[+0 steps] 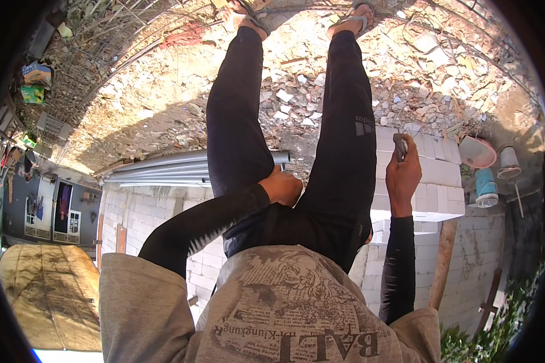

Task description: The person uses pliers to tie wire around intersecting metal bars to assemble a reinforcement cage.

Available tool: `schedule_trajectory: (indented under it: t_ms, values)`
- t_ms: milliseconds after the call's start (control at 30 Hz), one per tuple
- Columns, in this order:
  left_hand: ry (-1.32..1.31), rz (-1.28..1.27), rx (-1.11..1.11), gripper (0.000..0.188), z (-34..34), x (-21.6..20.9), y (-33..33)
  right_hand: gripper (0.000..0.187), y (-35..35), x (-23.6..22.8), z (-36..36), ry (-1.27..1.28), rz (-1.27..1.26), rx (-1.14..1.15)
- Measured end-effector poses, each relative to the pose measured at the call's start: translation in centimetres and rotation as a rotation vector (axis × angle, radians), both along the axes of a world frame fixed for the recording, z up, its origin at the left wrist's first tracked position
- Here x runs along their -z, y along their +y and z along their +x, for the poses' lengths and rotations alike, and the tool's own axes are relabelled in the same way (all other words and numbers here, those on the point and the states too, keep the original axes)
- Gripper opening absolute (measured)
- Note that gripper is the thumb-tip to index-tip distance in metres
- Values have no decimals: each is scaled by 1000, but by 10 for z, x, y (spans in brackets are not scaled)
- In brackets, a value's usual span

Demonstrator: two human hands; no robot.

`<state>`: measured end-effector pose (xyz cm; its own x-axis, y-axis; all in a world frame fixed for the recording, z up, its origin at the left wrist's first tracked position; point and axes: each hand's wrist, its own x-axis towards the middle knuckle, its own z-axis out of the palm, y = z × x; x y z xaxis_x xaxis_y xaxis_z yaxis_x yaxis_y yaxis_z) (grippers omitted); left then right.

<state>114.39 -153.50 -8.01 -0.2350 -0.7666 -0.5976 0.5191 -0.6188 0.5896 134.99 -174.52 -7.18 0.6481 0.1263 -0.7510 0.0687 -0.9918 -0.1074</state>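
Head view: dull grey, blocky tool (399, 144) tight in right grip (403, 177), left grip (283, 186) unclear

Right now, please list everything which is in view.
Held object: one, grey, right hand; kind unclear
Blocks: many, whitish, right of centre
Pipes: several, grey, left of centre
Basin: one, pink, far right
Buckets: two, blue and greyish, far right
Rubble: uncountable, pale, upper half
Tarp: one, brownish, lower left
Building: one, grey, far left
Plants: several, green, lower right
Sandals: one pair, greyish, top
Shirt: one, grey, bottom
Legs: two, black trousers, centre
Left hand: one, black sleeve, lap
Right hand: one, black sleeve, right of centre
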Motion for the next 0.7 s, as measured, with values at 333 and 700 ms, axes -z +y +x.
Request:
schedule_trajectory:
  t_ms: [333,700]
  values:
    - [66,-84,-137,20,-7,0,-8,37,-7,-1,-3,28,-14,32]
    - [264,-386,-83,53,-22,34,-42,35,-17,0,-11,18,-13,117]
